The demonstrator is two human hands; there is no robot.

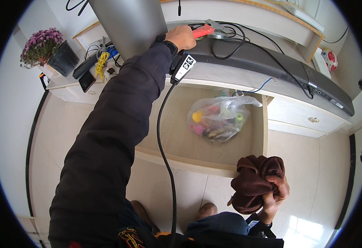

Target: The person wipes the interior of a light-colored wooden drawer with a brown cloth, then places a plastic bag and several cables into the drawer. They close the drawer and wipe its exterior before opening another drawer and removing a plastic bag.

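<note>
A: And there went the left hand (182,38), way out at the full stretch of its dark sleeve (115,111), over the top of the cabinet (214,70)! Where was the red object (203,31)?

B: Right at the fingers, on their right-hand side, poking out past them! The hand was curled, knuckles up, but the fingertips were hidden, so I couldn't tell whether they pinched it or merely touched it.

A: And around it?

B: A silvery metal piece (219,34) sat just beyond the red object, loops of black cable (244,39) spread to the right, and the long dark grey bar (259,62) lay along the cabinet top, just beside the hand.

A: Now the right hand (276,196), down low!

B: Firm hold there! Fingers and thumb were closed around a bunched brown cloth (253,182), which bulged out on the left of the hand, close by the front corner of the pulled-out drawer (177,136).

A: And inside that drawer?

B: A clear plastic bag (218,120), with yellow, pink and green bits showing through, between the two hands and well apart from the left one! Behind it, a thin blue wire (257,88) curved upward.
</note>
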